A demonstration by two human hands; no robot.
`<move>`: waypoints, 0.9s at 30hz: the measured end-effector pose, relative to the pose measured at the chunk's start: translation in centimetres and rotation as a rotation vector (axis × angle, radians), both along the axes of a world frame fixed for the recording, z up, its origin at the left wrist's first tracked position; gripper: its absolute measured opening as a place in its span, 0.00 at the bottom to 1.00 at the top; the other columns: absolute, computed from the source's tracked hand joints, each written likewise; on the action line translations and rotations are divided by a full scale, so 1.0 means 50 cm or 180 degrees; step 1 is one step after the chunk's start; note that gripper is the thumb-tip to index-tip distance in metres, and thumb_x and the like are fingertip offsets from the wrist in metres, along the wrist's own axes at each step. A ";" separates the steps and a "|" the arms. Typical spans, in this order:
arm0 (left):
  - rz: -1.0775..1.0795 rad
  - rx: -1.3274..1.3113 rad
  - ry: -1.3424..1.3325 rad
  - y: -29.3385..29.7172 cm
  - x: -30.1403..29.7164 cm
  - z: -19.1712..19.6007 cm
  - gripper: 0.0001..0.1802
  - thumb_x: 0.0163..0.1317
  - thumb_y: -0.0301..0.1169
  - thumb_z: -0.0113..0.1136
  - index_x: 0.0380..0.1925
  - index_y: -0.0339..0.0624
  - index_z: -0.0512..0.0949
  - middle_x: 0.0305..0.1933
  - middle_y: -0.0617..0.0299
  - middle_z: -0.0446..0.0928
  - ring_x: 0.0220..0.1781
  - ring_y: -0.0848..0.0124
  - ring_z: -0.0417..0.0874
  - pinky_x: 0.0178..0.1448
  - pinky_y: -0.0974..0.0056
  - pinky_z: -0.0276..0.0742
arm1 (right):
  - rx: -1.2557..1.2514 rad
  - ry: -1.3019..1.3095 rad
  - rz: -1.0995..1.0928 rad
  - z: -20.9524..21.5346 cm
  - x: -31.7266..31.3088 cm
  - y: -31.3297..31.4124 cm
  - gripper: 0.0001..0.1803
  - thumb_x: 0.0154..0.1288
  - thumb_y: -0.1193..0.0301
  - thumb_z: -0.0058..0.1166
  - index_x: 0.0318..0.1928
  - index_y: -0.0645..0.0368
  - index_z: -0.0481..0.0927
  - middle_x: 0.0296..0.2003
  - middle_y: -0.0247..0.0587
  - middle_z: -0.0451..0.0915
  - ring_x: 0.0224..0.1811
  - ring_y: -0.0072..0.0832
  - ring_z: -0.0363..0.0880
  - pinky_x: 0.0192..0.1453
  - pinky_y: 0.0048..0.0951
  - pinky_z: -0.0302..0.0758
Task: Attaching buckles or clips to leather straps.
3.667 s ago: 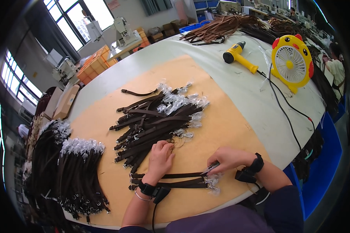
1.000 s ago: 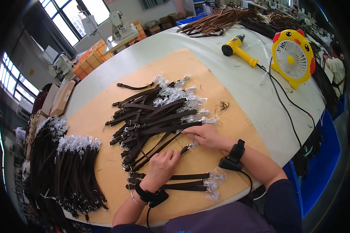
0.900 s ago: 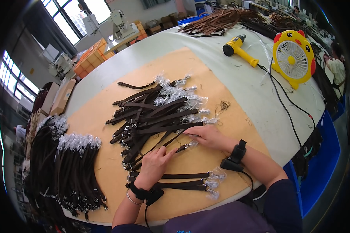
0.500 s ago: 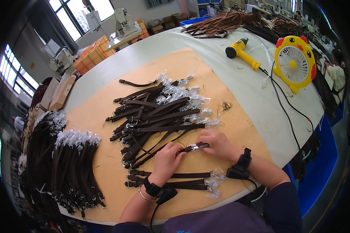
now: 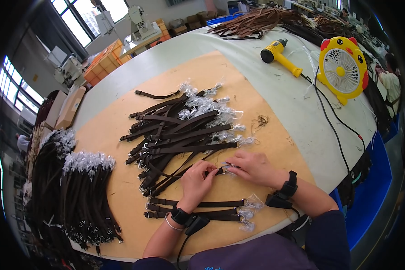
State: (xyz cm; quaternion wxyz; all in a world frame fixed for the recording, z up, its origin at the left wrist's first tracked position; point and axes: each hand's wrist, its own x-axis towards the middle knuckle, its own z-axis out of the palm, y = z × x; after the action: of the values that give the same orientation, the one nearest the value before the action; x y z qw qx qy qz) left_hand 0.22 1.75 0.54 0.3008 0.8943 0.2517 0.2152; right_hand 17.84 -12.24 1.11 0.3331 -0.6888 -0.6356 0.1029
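One wide pale table (image 5: 175,49) carries a tan sheet (image 5: 211,67). At its left, bundles of dark straps (image 5: 87,193), laid side by side, look finished; the tangled heap (image 5: 180,132) looks left to go through, so the work seems only partway along. A few set-aside straps (image 5: 216,204) near the person, buckles left and plastic-wrapped ends right, also look done. Between heap and set-aside row, the strap in hand (image 5: 220,171) points its visible end rightward, long axis roughly left to right; the left hand (image 5: 197,182) hides the rest, pinching it between thumb and fingers. The right hand (image 5: 254,168) has thumb and fingers closed on what looks like a small metal tool (image 5: 226,166), mostly hidden.
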 end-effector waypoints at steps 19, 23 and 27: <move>-0.0058 0.0133 -0.0149 -0.013 -0.006 -0.011 0.08 0.55 0.27 0.73 0.31 0.39 0.82 0.28 0.60 0.80 0.26 0.68 0.81 0.33 0.65 0.77 | 0.0412 -0.0948 0.0312 -0.019 -0.009 0.017 0.12 0.62 0.64 0.65 0.44 0.52 0.81 0.31 0.35 0.75 0.35 0.34 0.81 0.34 0.34 0.78; -0.0013 0.0171 -0.0136 -0.016 -0.007 -0.016 0.07 0.55 0.27 0.73 0.28 0.40 0.82 0.28 0.61 0.81 0.26 0.68 0.81 0.32 0.65 0.77 | 0.0407 -0.0899 0.0266 -0.021 -0.012 0.016 0.12 0.63 0.64 0.64 0.45 0.52 0.81 0.32 0.36 0.75 0.35 0.34 0.81 0.35 0.35 0.78; 0.0011 0.0154 -0.0162 -0.020 -0.006 -0.013 0.06 0.55 0.27 0.72 0.29 0.40 0.83 0.28 0.62 0.81 0.25 0.69 0.81 0.31 0.66 0.76 | 0.0387 -0.0913 0.0220 -0.021 -0.015 0.013 0.14 0.64 0.64 0.64 0.47 0.53 0.82 0.32 0.36 0.76 0.36 0.34 0.81 0.35 0.35 0.79</move>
State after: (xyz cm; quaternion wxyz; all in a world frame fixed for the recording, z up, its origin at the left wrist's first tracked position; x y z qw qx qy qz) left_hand -0.10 0.76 -0.11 0.2851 0.8951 0.2402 0.2444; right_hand 17.07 -11.57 0.06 0.2762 -0.6527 -0.7050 -0.0237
